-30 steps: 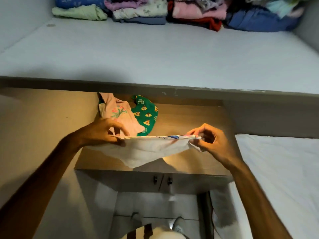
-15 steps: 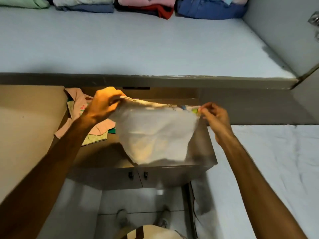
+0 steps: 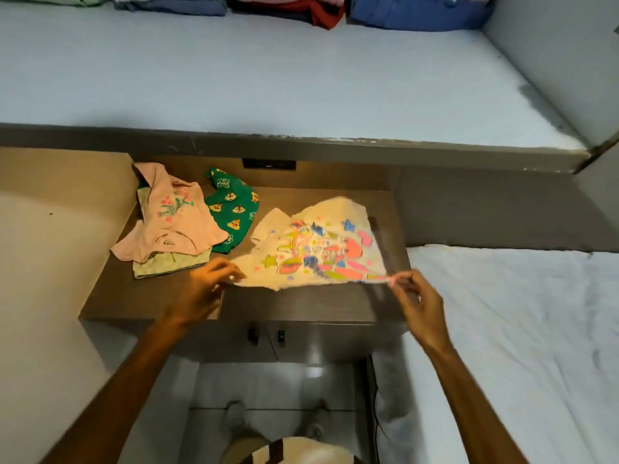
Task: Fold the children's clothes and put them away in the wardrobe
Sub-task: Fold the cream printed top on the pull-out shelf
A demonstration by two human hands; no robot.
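Note:
A small white shirt with a bright cartoon print lies spread print-up on the brown cabinet top. My left hand pinches its near left corner. My right hand pinches its near right corner. To the left lie a pink shirt over a pale green garment, and a green printed garment beside them.
Folded clothes line the back of a wide pale shelf above the cabinet. A bed with a white sheet is at the right. A pale wall surface stands at the left. My feet show on the floor below.
The white shirt hung between my hands, plain side facing me; now it lies flat on the cabinet top, print up. Both hands moved down and nearer to me.

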